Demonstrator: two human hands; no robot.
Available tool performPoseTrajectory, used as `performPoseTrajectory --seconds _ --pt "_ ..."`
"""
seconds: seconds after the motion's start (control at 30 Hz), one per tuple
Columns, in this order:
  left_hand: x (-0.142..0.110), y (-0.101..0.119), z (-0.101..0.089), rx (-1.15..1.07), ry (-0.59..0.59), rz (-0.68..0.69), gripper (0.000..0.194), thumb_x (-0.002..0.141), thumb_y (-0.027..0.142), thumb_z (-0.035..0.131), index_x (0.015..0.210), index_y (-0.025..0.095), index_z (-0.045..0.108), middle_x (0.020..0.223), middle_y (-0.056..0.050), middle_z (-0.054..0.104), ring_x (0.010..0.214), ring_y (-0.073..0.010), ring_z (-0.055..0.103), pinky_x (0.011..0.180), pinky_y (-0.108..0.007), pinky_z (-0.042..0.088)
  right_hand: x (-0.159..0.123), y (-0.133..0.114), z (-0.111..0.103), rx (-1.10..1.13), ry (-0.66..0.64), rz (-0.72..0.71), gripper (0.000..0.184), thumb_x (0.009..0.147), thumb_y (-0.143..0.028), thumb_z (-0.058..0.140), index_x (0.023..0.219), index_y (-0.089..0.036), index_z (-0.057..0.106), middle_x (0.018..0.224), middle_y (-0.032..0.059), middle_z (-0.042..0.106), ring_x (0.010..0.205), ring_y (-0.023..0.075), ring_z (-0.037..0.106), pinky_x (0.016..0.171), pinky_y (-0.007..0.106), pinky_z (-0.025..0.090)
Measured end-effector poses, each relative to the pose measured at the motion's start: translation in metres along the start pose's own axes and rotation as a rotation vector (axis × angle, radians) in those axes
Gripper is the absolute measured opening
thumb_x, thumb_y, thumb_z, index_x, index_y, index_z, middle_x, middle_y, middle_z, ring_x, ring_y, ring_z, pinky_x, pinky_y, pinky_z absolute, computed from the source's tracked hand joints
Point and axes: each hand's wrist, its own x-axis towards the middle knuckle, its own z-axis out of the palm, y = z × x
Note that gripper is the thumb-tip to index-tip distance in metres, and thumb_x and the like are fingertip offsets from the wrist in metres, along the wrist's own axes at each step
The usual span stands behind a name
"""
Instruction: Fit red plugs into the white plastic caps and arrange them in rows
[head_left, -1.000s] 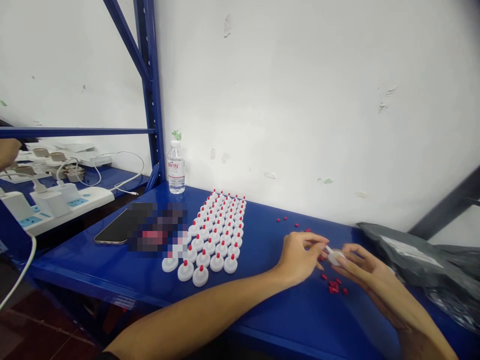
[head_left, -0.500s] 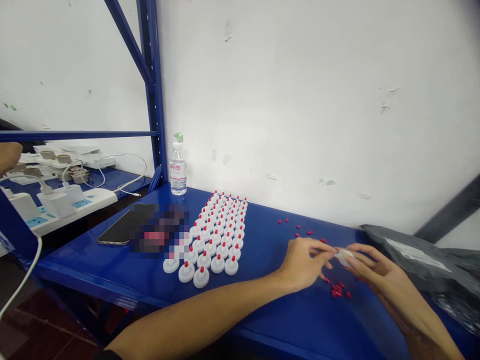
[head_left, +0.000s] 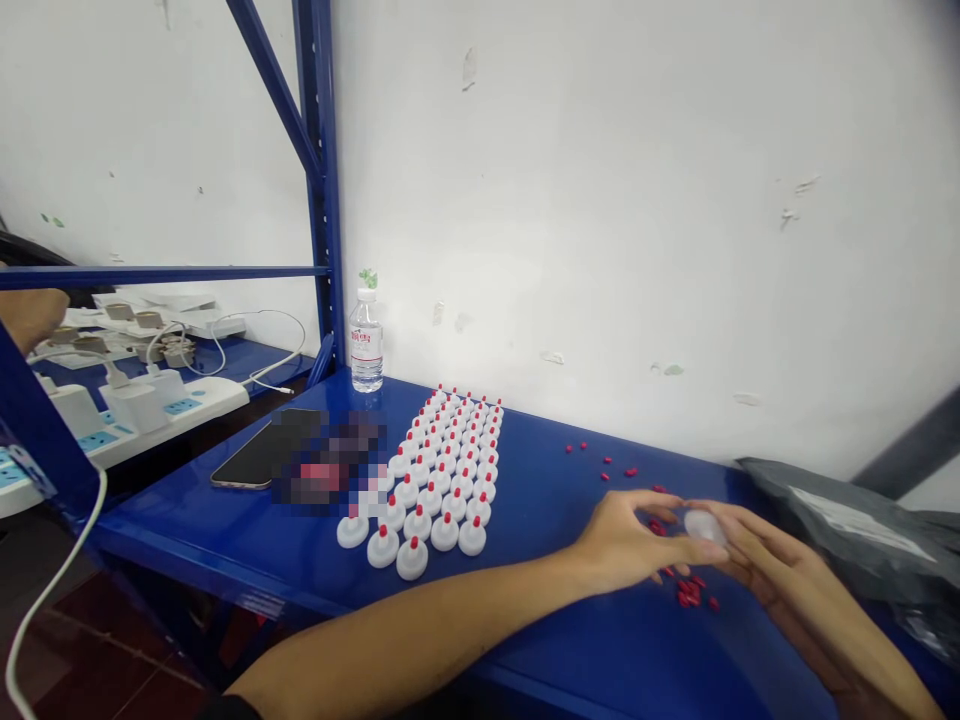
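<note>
My left hand and my right hand meet over the blue shelf at the right. Between their fingertips is a small white cap; the right hand's fingers grip it and the left hand's fingers pinch at its end. Whether a red tip is in the left fingers I cannot see. Loose red tips lie on the shelf just below the hands, and more red tips are scattered behind them. Several rows of white caps with red tips stand to the left.
A water bottle stands by the blue upright post. A dark phone lies left of the caps. Grey plastic bags fill the right end. Power strips with chargers and another person's hand are at far left.
The view has drifted left and up, so everything sits further right and lower in the picture. Both hands stay together on the white cap, which has turned in the fingers.
</note>
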Motion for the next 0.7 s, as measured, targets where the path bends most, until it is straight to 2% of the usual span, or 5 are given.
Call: performPoseTrajectory --seconds 0.1,0.17,0.43,0.6,0.7 --pt "-0.007 0.003 0.003 0.054 -0.043 -0.006 0.064 0.058 0.046 0.088 0.113 0.015 0.075 0.077 -0.005 0.071 0.060 -0.0124 0.063 0.054 -0.022 0.049 -0.004 -0.005 0.004 -0.035 -0.041 0.017 0.061 0.074 -0.055 0.078 0.126 -0.027 0.064 0.102 0.0078 0.077 0.086 0.0277 0.073 0.071 0.031 0.063" --pt "-0.009 0.005 0.004 0.059 -0.011 0.026 0.060 0.059 0.049 0.088 0.107 0.015 0.076 0.066 -0.002 0.068 0.057 -0.0126 0.062 0.058 -0.024 0.051 -0.006 -0.008 0.007 -0.044 -0.046 0.012 0.063 0.077 -0.055 0.076 0.130 -0.026 0.061 0.103 0.0084 0.077 0.084 0.0266 0.073 0.070 0.030 0.062" --pt "-0.006 0.008 0.004 0.171 0.169 0.191 0.043 0.072 0.045 0.078 0.101 0.013 0.076 0.074 -0.005 0.072 0.053 -0.0130 0.064 0.050 -0.020 0.045 -0.015 -0.023 0.017 0.044 -0.126 -0.044 0.049 0.089 -0.057 0.062 0.123 -0.022 0.066 0.120 0.0119 0.073 0.109 0.0299 0.069 0.098 0.041 0.054" --pt "-0.007 0.004 0.006 0.296 0.174 0.277 0.030 0.079 0.038 0.073 0.100 0.017 0.077 0.083 -0.005 0.075 0.061 -0.0156 0.069 0.052 -0.021 0.046 -0.011 -0.022 0.014 0.021 -0.066 -0.011 0.057 0.087 -0.062 0.062 0.126 -0.021 0.066 0.104 0.0123 0.077 0.097 0.0317 0.073 0.090 0.045 0.056" --pt "-0.006 0.002 0.008 0.269 0.185 0.299 0.028 0.079 0.034 0.073 0.101 0.017 0.075 0.092 -0.005 0.076 0.062 -0.0144 0.070 0.052 -0.020 0.047 -0.003 -0.015 0.009 -0.061 -0.011 0.017 0.059 0.086 -0.066 0.059 0.122 -0.020 0.068 0.099 0.0130 0.078 0.090 0.0317 0.074 0.086 0.045 0.057"
